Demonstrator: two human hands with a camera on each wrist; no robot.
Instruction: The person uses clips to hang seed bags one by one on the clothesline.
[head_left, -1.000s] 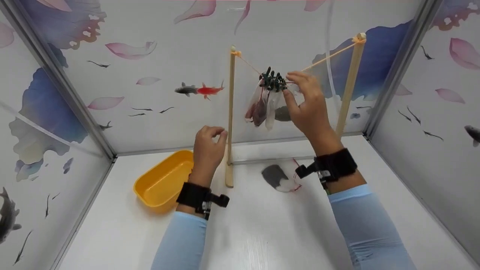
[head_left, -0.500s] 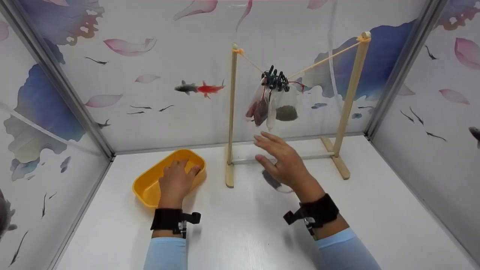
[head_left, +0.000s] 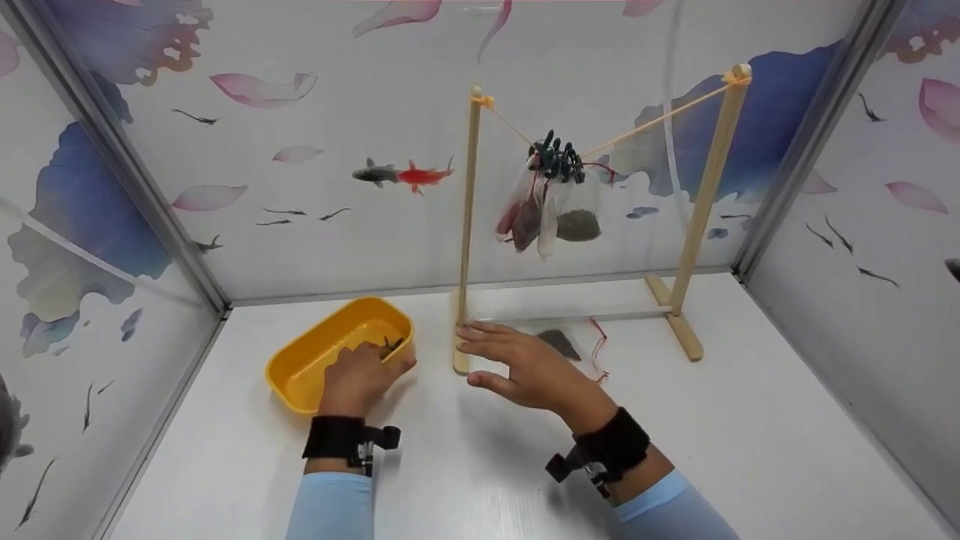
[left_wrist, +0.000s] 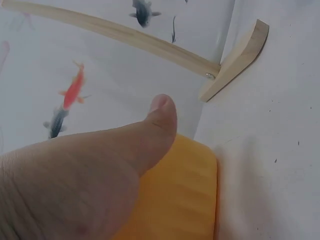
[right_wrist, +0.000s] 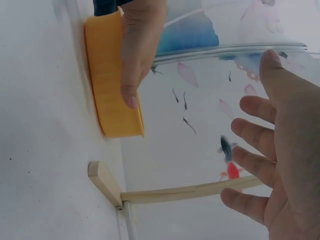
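My left hand (head_left: 356, 379) reaches into the yellow tray (head_left: 289, 367), fingers inside and partly hidden. Its straight thumb (left_wrist: 160, 112) lies over the outside of the tray wall in the left wrist view. A small dark green clip (head_left: 391, 346) lies in the tray beside those fingers. My right hand (head_left: 525, 364) hovers over the table with fingers spread, holding nothing. Behind it lies a clear drawstring pouch with dark grains (head_left: 559, 343) and a red cord (head_left: 598, 337). Dark green clips (head_left: 556, 161) bunch on an orange string (head_left: 660, 118), with several filled pouches (head_left: 577, 225) hanging below.
The string is tied between two wooden posts (head_left: 469, 210), the other post (head_left: 709, 195) standing at right. Wooden feet (head_left: 684, 337) and a pale crossbar (head_left: 637, 313) join them at the table. Printed wall panels (head_left: 300, 247) with metal corner frames enclose the white table (head_left: 465, 465).
My right hand has left the hanging clips and come down left over the table, partly uncovering the loose pouch. My left hand has moved left and down into the yellow tray.
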